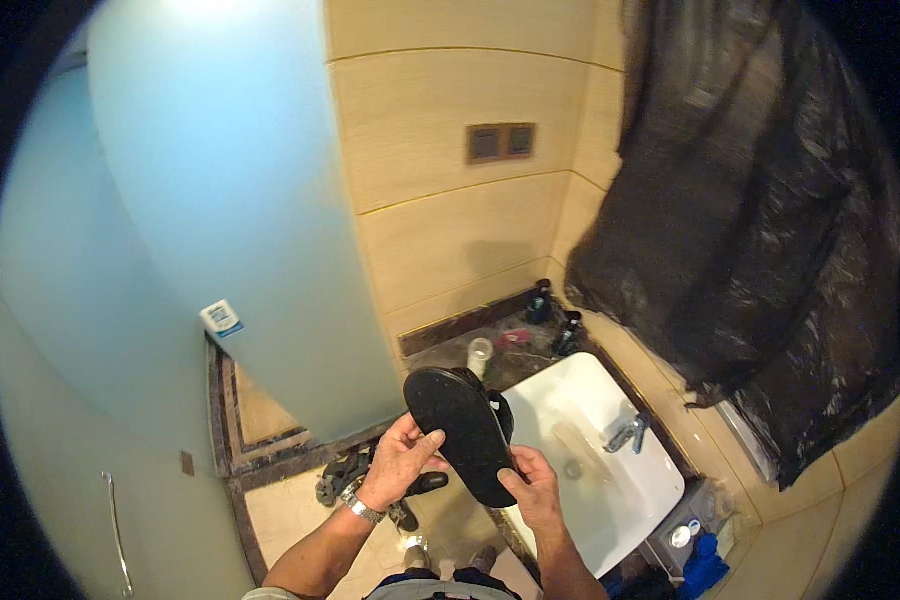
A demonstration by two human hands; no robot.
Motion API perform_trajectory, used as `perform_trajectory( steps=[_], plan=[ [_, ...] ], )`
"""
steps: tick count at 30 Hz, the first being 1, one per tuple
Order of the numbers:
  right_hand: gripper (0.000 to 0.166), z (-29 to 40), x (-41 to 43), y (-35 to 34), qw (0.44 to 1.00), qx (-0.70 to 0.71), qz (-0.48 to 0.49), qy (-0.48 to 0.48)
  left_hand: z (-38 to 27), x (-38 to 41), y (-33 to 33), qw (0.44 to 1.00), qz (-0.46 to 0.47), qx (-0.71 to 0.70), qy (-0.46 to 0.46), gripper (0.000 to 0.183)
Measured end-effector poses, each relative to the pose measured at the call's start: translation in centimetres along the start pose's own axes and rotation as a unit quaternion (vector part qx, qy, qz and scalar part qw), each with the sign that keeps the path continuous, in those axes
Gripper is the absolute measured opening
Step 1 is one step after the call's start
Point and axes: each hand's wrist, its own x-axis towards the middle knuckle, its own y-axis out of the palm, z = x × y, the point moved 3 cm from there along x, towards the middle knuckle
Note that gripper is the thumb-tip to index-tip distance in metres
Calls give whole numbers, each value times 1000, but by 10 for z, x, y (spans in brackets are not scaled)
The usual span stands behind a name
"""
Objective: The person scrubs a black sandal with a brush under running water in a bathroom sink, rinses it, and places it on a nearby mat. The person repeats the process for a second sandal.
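A black sandal or slipper [457, 435] is held up between both hands, with its flat sole facing me and part of its strap showing on the right side. My left hand [401, 461], with a metal-banded watch at the wrist, grips its left edge, thumb on the sole. My right hand [536, 487] holds the lower right edge, its thumb also on the sole. Just right of and below the footwear lies a white washbasin [622, 517] with a chrome faucet [628, 433]. Cloudy water or wet residue seems to be in the basin.
Dark bottles [568, 334], a white cup-like container [480, 356] and a pink item [514, 338] stand on the stone counter. Other dark shoes [426, 484] lie on the tiled floor. A frosted glass panel [270, 225] rises left; black plastic sheeting [735, 225] hangs right. Blue cloth [703, 568] lies beside the basin.
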Motion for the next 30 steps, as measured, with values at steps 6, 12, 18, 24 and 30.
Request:
perform_trajectory(
  steps=[6,12,18,24,30],
  plan=[
    [42,-21,7,71,996,-55,72,10,-18,-28,-86,992,-104,4,64,37],
    [39,-7,7,145,960,-243,101,-98,-47,-63,-146,978,-188,10,88,83],
    [44,17,6,190,875,-350,138,-304,-63,-84,-147,960,-244,-107,93,76],
    [45,31,2,186,833,-379,132,-382,-69,-84,-125,952,-225,-161,127,53],
    [41,67,5,169,830,-402,166,-349,-62,-69,-121,939,-193,-221,180,83]
  ],
)
